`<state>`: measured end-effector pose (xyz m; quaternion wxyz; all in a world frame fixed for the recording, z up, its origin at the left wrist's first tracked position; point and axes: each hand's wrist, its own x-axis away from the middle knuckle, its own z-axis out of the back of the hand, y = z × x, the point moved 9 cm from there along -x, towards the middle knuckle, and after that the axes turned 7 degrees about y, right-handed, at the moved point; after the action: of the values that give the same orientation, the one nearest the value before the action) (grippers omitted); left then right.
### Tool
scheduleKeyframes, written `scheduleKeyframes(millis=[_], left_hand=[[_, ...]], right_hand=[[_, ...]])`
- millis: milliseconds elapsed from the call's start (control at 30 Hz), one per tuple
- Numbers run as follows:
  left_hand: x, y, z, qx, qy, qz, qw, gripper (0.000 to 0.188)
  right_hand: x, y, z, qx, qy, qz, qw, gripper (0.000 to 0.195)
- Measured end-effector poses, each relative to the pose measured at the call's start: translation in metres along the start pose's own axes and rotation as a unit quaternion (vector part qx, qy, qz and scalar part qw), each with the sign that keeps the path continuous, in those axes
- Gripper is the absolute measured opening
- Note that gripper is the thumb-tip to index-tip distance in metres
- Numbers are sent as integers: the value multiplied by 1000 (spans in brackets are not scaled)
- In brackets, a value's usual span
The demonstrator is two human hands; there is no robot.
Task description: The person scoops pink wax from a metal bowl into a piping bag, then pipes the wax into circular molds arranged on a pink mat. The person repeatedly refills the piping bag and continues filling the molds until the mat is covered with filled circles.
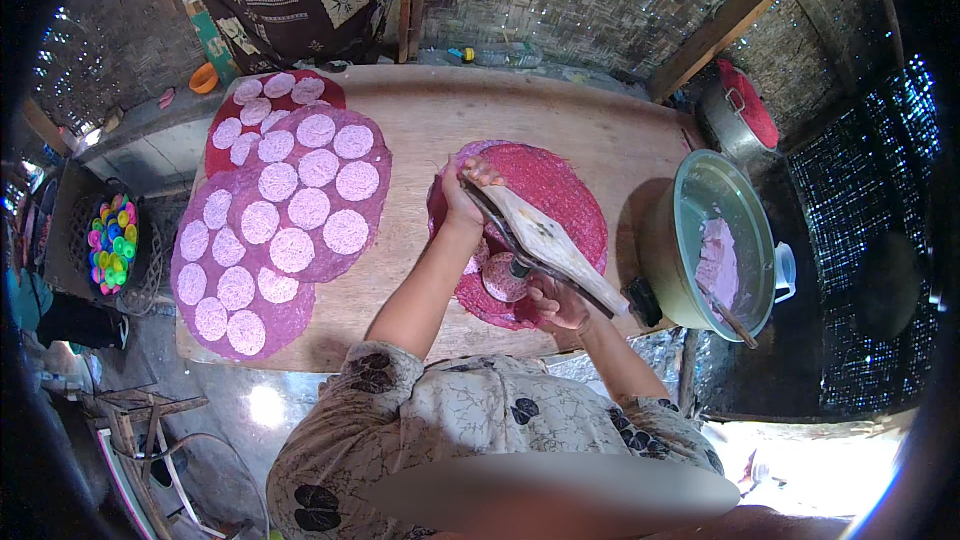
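Note:
My left hand [466, 191] grips the far end of a long, pale wooden tool [544, 229] with a dark strip along its edge. The tool slants down to the right. My right hand [559, 304] is beneath its nearer part, fingers partly curled; whether they grip it is unclear. A dark cylindrical piece [518, 267] shows below the tool, over a speckled pink-and-white disc [504, 285]. Round red mats [555, 187] lie under both hands. At the left, overlapping purple mats [289, 307] and a red mat [217, 154] bear several pale pink, stringy discs [309, 208].
At the right, a big green plastic basin [679, 240] holds a pink mass [718, 262] and a wooden-handled utensil [731, 319]. Behind it is a metal pot [731, 120] with red material. A basket of colourful plastic pieces [114, 244] is at far left; a plastic bottle [510, 55] lies behind the table.

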<state>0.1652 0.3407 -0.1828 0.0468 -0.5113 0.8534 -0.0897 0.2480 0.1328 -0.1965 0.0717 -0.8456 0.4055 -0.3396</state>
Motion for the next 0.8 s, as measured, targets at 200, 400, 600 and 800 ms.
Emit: scheduleKeyframes(millis=[200,400,600,800], left_hand=[[7,46,-37,-75,3,-107,991,53],[59,87,-160,-165,-152,-115,968,64],[173,69,-272,-362,-266,-95,888,79],[222,18,-242,-530,-180,-71,826,90]], right_hand=[[-2,-19,1,377,77,137,913,36],[23,-55,-30,741,206,439,465,34],[44,-55,21,594,276,395,645,18],[49,-37,17,641,305,406,575,18]])
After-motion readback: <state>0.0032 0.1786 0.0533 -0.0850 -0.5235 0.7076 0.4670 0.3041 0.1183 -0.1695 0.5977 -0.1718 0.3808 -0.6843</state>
